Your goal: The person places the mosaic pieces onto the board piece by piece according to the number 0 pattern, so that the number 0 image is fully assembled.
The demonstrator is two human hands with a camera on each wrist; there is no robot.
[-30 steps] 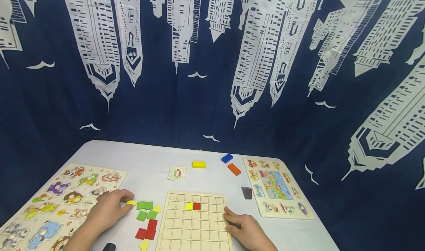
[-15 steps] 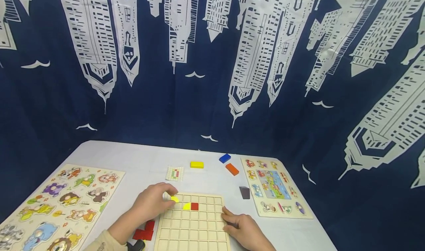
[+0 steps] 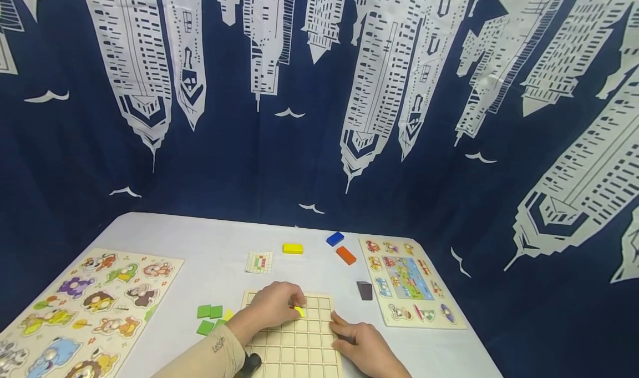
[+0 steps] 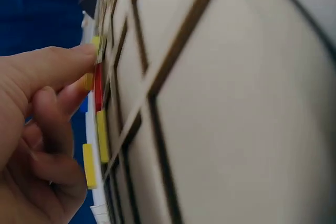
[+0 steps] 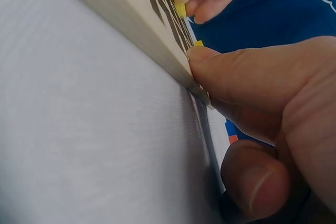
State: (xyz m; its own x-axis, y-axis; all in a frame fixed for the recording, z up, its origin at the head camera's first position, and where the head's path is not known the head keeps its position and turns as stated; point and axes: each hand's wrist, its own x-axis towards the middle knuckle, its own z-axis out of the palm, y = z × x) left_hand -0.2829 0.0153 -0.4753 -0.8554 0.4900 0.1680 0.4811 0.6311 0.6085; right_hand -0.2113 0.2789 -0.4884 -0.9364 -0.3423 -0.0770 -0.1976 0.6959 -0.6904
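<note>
A wooden grid board (image 3: 295, 355) lies on the white table. Over its upper part my left hand (image 3: 269, 307) pinches a yellow quarter-circle tile (image 3: 299, 312) between thumb and finger. In the left wrist view, a red square tile (image 4: 98, 86) and another yellow tile (image 4: 103, 137) sit in a row on the board beside the pinched one. My right hand (image 3: 365, 346) grips the board's right edge, its thumb (image 5: 236, 74) on the top side. Left of the board, several green square tiles (image 3: 205, 327) and a yellow tile (image 3: 228, 315) lie partly behind the left forearm.
A small pattern card (image 3: 259, 262) lies beyond the board. Yellow (image 3: 293, 248), blue (image 3: 335, 238) and orange (image 3: 346, 255) blocks and a dark wedge-shaped block (image 3: 365, 291) stand farther back. An animal puzzle (image 3: 107, 311) lies at left, a vehicle puzzle (image 3: 411, 283) at right.
My left hand has carried the yellow quarter-circle tile from the loose tiles at left rightward to the board's upper rows, beside the red tile. The right hand stays at the board's edge.
</note>
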